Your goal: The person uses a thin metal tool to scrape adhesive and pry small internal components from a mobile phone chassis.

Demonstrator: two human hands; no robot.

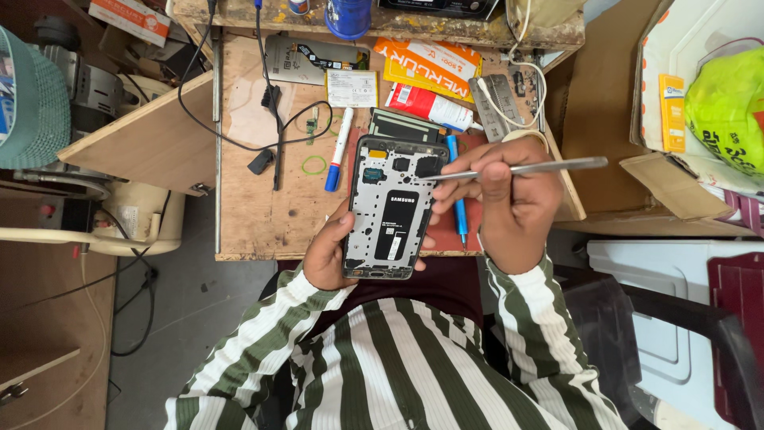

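The wooden workbench (263,207) fills the upper middle of the view, its front edge running across just above the person's lap, and a brown cardboard box (613,119) stands at three o'clock from it with a bright yellow-green bag (728,103) inside. At six o'clock a green-and-white striped shirt (398,366) covers the person's arms and chest. Over the bench's front edge sits the opened phone (394,207), back cover off, battery and grey inner frame facing up, long axis running from twelve to six. The left hand (326,255) cups it from seven o'clock, palm under the lower left corner and fingers wrapped behind, closed firmly on the body. The right hand (493,199) lies at three o'clock from the phone, its fingers pinched together around metal tweezers (517,169), which lie nearly level, their tip touching the phone's upper right area while the far end points toward three o'clock. Under that hand, a blue-handled screwdriver (457,191) rests on the bench just beside the phone's right edge. At ten o'clock from the phone lie a white-and-blue marker (338,147) and a green rubber band (314,165), near each other. At twelve o'clock, a red-and-white tube (430,107) lies tilted near an orange packet (426,64).
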